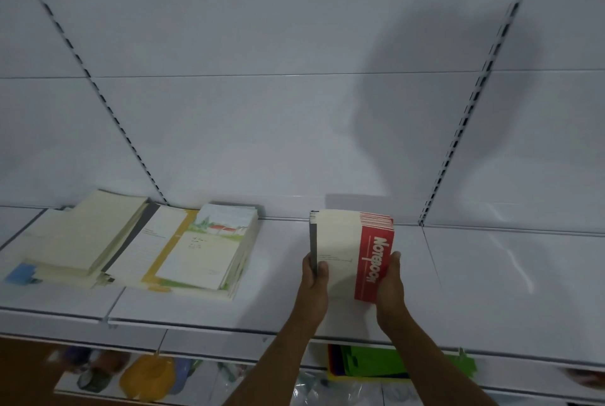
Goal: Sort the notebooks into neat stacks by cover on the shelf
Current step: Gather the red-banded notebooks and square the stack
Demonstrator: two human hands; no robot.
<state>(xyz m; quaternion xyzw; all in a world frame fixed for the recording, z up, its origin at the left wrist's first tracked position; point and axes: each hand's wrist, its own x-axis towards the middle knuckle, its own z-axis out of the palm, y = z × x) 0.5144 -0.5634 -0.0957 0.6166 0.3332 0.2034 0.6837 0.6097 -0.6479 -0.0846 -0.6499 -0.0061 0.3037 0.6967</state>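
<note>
Both hands point(352, 278) around notebook stack point(352, 242)

Shop: slotted white display shelving point(491, 274)

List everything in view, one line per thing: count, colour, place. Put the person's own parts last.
red-and-cream notebooks: one bundle, count unclear, red band reading Notebook, held over the shelf right of centre
landscape-cover notebooks: one stack, green, yellow and white, shelf left of centre
grey-spined notebook: one, cream cover, lying between the landscape stack and the cream pile
cream notebooks: one loose pile, cream, far left of the shelf
blue item: one, blue, front left under the cream pile, too blurred to identify
shelf: one, white, across the frame
green and yellow items: several, blurred, on the shelf below
left hand: one, gripping the bundle's left edge
right hand: one, gripping the bundle's right edge
</note>
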